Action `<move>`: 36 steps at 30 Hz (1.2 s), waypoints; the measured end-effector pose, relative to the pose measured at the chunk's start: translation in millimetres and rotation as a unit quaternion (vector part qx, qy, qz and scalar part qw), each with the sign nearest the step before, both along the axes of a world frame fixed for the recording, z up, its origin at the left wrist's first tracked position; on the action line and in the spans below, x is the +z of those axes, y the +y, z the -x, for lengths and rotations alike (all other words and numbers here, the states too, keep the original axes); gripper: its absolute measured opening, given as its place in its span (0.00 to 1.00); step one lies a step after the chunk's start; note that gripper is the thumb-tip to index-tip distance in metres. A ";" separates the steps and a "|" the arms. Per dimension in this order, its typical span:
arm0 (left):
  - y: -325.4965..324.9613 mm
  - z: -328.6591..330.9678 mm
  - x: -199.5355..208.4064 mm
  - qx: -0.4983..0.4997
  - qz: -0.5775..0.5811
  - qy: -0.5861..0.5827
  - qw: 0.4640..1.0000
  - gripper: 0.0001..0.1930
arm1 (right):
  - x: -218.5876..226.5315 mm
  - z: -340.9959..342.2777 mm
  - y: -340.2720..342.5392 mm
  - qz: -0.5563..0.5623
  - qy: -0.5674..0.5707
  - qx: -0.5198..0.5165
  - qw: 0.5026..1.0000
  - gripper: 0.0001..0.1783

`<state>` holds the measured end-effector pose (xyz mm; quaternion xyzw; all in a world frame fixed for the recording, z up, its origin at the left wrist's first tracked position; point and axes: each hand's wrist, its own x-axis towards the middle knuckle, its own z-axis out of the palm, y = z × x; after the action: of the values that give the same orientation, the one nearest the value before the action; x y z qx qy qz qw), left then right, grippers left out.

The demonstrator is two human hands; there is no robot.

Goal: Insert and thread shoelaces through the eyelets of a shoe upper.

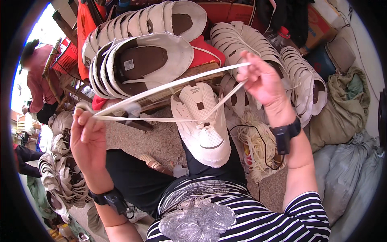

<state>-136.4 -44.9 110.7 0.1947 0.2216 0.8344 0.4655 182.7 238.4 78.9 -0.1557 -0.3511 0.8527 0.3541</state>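
Note:
A white shoe upper (201, 137) rests on my knee, its toe pointing toward me. A flat white shoelace (169, 86) runs from its front eyelets out to both hands, stretched wide above the shoe. On the left, my left hand (89, 133) pinches the lace between thumb and fingers. Farther off on the right, my right hand (262, 78) is closed around the lace by its fingertips. Between the hands one strand spans straight across, while two others slope down to the shoe.
Nested stacks of white shoe uppers (141, 60) lie beyond my knees, with another stack (304, 80) to the right. A bundle of laces (258, 149) hangs beside my leg. Grey sacks (342, 173) stand at the right. Another person (42, 84) sits at far left.

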 end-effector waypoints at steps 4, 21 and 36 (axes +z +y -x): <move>-22.1 73.3 -40.2 0.105 0.059 -0.043 0.992 0.11 | -16.5 -76.7 55.7 0.109 -0.038 -0.106 0.988 0.10; -14.1 1.1 -102.7 0.194 0.350 0.401 0.824 0.14 | -140.9 -229.5 29.9 0.051 -0.472 -0.236 0.848 0.10; 57.1 -128.4 -102.9 -0.118 0.318 0.404 0.850 0.12 | -82.1 -21.5 -93.9 -0.208 -0.307 -0.005 0.929 0.07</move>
<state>-8.0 12.2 7.7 0.3800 0.6189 0.5050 0.4665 204.2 144.5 -3.2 -0.3344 -0.6111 0.6694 0.2581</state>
